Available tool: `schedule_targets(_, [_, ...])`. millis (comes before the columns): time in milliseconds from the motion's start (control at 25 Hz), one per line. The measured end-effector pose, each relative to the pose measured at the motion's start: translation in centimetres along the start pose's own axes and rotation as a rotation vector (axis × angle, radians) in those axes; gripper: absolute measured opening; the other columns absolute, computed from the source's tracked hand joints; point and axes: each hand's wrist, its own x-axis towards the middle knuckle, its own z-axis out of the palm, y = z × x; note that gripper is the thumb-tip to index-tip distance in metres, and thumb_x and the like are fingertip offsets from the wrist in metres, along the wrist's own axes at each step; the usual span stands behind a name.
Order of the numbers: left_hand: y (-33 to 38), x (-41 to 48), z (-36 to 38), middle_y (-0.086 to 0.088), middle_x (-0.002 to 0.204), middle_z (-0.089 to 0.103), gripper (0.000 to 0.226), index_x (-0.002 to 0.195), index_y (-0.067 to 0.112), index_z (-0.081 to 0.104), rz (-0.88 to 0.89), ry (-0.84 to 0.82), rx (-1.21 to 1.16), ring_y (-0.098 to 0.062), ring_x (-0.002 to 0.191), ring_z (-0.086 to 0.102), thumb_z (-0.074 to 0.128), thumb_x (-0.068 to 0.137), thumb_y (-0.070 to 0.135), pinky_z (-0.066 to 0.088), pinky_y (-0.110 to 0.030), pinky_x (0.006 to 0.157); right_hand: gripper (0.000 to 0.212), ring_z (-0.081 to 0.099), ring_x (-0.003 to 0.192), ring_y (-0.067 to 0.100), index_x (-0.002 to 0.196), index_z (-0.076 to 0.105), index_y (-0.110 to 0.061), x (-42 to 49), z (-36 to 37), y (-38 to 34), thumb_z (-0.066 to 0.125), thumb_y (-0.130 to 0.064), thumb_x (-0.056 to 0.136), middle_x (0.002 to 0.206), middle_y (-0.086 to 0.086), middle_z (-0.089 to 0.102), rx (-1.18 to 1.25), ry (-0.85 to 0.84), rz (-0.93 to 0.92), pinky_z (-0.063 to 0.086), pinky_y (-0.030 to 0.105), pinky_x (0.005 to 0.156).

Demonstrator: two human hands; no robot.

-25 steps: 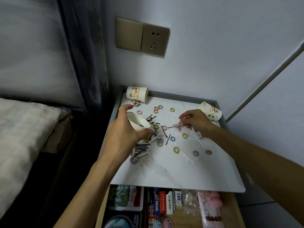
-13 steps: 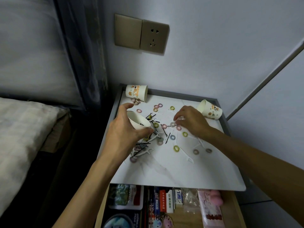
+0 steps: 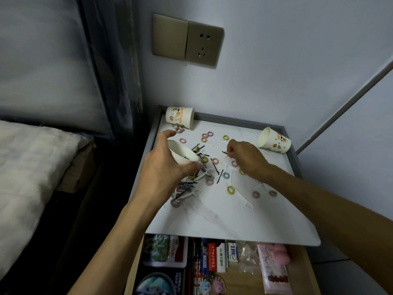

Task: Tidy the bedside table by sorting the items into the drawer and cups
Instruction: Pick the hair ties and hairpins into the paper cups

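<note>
My left hand (image 3: pixel 163 167) grips a white paper cup (image 3: pixel 182 153), tilted with its mouth toward the right, above the left side of the bedside table top (image 3: pixel 223 218). A dark pin lies inside it. My right hand (image 3: pixel 244 158) pinches a thin black hairpin (image 3: pixel 224 153) at its fingertips, just right of the cup. Small coloured hair rings (image 3: pixel 230 190), black hairpins (image 3: pixel 219 176) and white floss picks (image 3: pixel 187 194) lie scattered over the white top. Two printed paper cups lie on their sides: one at the back left (image 3: pixel 180 117), one at the back right (image 3: pixel 274 140).
The drawer (image 3: pixel 297 271) below the top is pulled open and packed with boxes, packets and a pink item. A bed (image 3: pixel 27 167) stands to the left, a dark gap between it and the table. A wall socket (image 3: pixel 187 40) sits above.
My right hand has shifted left and a little back across the table and now pinches a hairpin. My left hand keeps the cup in nearly the same place.
</note>
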Motion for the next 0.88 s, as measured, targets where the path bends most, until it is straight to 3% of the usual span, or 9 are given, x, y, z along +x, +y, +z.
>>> schedule_targets(120, [0.2,-0.1,0.0,0.011,0.100,0.054,0.084,0.133,0.034,0.040,-0.006,-0.003,0.002,-0.002,0.080,0.054,0.088,0.064,0.033,0.043,-0.012,0.060,0.015,0.060,0.078,0.022,0.105,0.052,-0.014,-0.2,-0.4,0.0,0.059,-0.009,0.093,0.096,0.008,0.067,-0.030,-0.021,-0.011,0.043,0.028,0.063])
schedule_targets(280, [0.2,-0.1,0.0,0.006,0.104,0.055,0.084,0.134,0.032,0.040,0.001,0.001,0.001,-0.014,0.088,0.056,0.088,0.065,0.032,0.047,-0.025,0.069,0.038,0.061,0.072,0.016,0.125,0.052,-0.016,-0.2,-0.4,0.1,0.067,-0.014,0.090,0.097,0.007,0.071,0.094,0.014,0.044,0.050,0.027,0.064])
schedule_targets(400, [0.2,-0.1,0.0,0.007,0.104,0.055,0.084,0.133,0.033,0.040,0.006,0.002,0.002,-0.015,0.090,0.056,0.088,0.065,0.032,0.045,-0.023,0.067,0.025,0.067,0.075,0.017,0.107,0.067,-0.015,-0.4,-0.4,-1.0,0.075,-0.021,0.084,0.091,0.006,0.073,0.253,0.022,0.101,0.056,0.032,0.075])
schedule_targets(520, [0.2,0.0,0.0,0.008,0.102,0.053,0.084,0.134,0.032,0.040,0.002,0.007,0.005,-0.014,0.088,0.055,0.088,0.065,0.033,0.044,-0.024,0.068,0.015,0.067,0.074,0.014,0.083,0.075,-0.016,-1.2,0.3,-3.0,0.080,-0.030,0.078,0.078,0.000,0.073,0.321,-0.020,0.132,0.054,0.029,0.073])
schedule_targets(760, [0.4,-0.1,0.0,0.009,0.100,0.052,0.084,0.134,0.031,0.040,0.011,0.011,0.017,-0.014,0.087,0.053,0.088,0.065,0.032,0.045,-0.026,0.072,0.012,0.068,0.075,0.021,0.080,0.077,-0.018,-1.6,1.3,-5.4,0.070,-0.027,0.085,0.080,0.002,0.074,0.126,0.084,0.183,0.045,0.026,0.063])
schedule_targets(880, [0.4,-0.1,-0.1,0.008,0.100,0.053,0.083,0.134,0.030,0.040,0.010,0.012,0.015,-0.013,0.086,0.054,0.088,0.065,0.031,0.046,-0.026,0.071,0.013,0.066,0.081,0.028,0.079,0.070,-0.013,-1.7,1.4,-5.7,0.062,-0.004,0.083,0.082,0.009,0.070,-0.178,0.088,0.043,0.040,0.030,0.065])
